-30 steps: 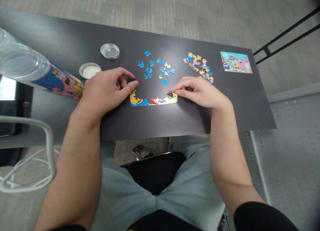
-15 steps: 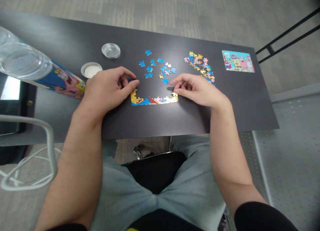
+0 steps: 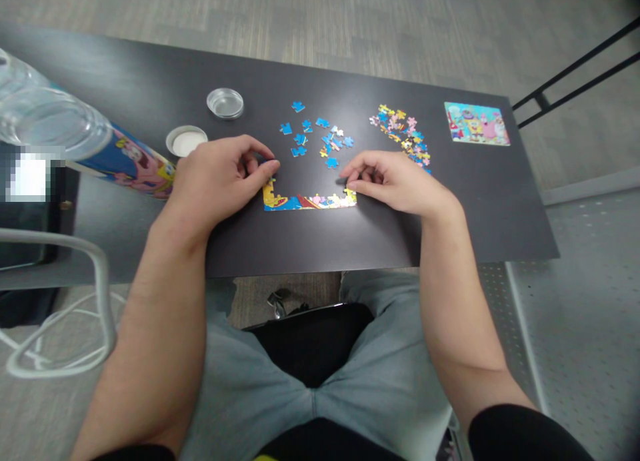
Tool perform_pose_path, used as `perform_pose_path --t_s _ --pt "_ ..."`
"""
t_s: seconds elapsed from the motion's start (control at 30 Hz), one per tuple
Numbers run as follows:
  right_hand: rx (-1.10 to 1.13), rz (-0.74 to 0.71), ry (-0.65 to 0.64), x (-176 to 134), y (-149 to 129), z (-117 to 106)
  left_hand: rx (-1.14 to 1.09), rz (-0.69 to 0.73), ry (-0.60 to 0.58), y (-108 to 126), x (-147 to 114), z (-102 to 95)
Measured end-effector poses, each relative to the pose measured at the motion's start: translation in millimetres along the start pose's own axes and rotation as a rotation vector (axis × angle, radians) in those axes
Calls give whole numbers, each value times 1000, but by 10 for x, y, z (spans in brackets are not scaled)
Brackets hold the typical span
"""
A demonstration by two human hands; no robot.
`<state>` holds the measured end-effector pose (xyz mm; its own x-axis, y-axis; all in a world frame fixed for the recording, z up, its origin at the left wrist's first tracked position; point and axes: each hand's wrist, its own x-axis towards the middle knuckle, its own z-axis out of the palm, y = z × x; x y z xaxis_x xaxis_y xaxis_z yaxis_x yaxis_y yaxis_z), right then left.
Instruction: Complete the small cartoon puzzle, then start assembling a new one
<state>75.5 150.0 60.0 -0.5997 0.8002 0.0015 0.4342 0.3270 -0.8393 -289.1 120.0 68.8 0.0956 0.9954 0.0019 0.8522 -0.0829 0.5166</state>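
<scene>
A partly joined jigsaw puzzle (image 3: 313, 202) lies on the dark table, forming a bottom row with short sides rising at both ends. My left hand (image 3: 227, 171) is at its left side, thumb and index finger closed together at the top of that column on a puzzle piece, mostly hidden by the fingers. At the right end, my right hand (image 3: 390, 181) has its fingers curled and its thumb on the yellow puzzle piece (image 3: 351, 196) there. Beyond the hands lie loose blue pieces (image 3: 299, 139) and a small mixed cluster (image 3: 336, 139).
A heap of mixed pieces (image 3: 400, 131) lies to the right, with a cartoon picture card (image 3: 477, 123) farther right. Toward the left are a clear round lid (image 3: 225, 103), a white-lined lid (image 3: 187, 141) and a clear tube (image 3: 80, 131) with a cartoon label. A white cable (image 3: 103, 294) loops at lower left.
The view has shifted very slightly. Both hands stay almost in place at the two ends of the puzzle, and the pieces lie as before.
</scene>
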Motion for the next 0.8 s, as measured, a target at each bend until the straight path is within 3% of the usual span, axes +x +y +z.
perform_pose_path --t_s 0.37,0.5,0.67,0.8 --pt "-16 16 89 -25 -48 -45 -36 14 -17 -18 -11 -7" --pt "-166 -14 146 74 -142 -2 -61 27 -1 -34 11 8" --pt "-436 7 254 268 -67 210 -49 34 -11 -7 5 -9" --pt "-487 -10 249 312 -21 300 -36 23 -19 1 3 -6"
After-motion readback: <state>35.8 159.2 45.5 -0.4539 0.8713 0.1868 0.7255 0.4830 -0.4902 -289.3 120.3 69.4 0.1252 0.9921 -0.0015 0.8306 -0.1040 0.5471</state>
